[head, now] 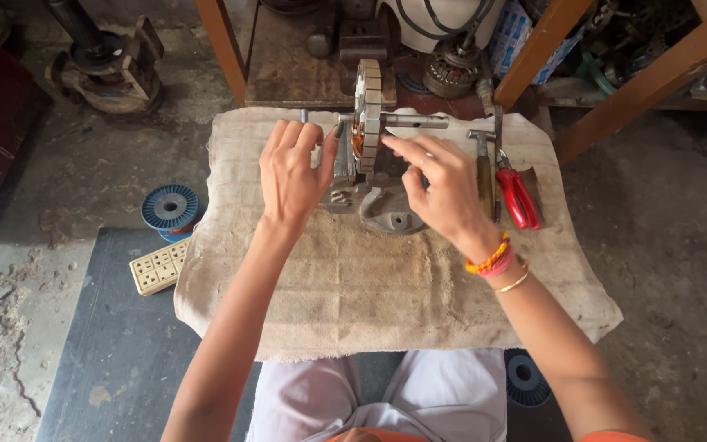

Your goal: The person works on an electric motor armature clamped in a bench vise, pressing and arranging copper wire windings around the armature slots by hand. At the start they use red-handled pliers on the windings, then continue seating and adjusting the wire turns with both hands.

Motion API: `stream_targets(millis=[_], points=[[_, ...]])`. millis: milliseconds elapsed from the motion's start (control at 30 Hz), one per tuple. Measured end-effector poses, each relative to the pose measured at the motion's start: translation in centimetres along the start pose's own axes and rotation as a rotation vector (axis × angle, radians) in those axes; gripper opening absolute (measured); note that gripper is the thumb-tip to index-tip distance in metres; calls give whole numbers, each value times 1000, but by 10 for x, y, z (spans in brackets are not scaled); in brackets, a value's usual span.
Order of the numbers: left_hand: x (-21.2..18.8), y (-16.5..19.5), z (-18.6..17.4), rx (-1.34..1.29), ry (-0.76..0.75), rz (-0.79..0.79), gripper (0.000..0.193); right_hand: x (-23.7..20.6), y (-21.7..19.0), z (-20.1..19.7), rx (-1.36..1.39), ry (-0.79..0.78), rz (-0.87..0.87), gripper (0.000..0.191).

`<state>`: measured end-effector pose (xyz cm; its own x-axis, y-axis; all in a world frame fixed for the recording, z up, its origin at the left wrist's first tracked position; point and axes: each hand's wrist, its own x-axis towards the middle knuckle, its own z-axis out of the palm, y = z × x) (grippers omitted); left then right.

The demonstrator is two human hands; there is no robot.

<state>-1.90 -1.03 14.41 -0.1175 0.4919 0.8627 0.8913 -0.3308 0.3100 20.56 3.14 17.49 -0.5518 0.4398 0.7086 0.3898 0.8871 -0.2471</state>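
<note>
We pinch the round grey metal wheel with copper wire (367,115) between our left hand (292,168) and right hand (443,192), keeping it steady on its grey stand (382,209); red pliers (519,196) lie right of it.

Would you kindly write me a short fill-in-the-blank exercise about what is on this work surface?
1. Both hands, left hand and right hand, work at a stator core mounted on a metal ____.
2. The pliers have ____ handles.
3. The hammer lies between the stand and the ____.
4. Everything rests on a beige ____.

Missing: stand; red; pliers; cloth
</note>
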Motion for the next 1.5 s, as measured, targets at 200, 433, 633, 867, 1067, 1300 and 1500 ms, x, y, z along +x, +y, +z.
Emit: stream_targets(millis=[200,433,633,867,1067,1300,1500], points=[[8,2,11,154,5,-48,35,-2,-25,26,480,-47,125,28],[9,4,12,210,18,-24,31,8,-48,43,518,-140,424,25],[8,1,10,241,2,-31,26,19,-26,12,178,99,162,18],[10,9,8,75,8,-7,23,31,2,-7,-162,191,-75,17],[14,10,6,-35,-53,-29,29,22,17,-3,-213,214,-49,19],[11,-5,16,-344,-66,-223,22,-5,42,4,-331,120,-33,33],[6,-16,20,-645,-99,-487,17,-39,73,16,-391,124,-20,28]])
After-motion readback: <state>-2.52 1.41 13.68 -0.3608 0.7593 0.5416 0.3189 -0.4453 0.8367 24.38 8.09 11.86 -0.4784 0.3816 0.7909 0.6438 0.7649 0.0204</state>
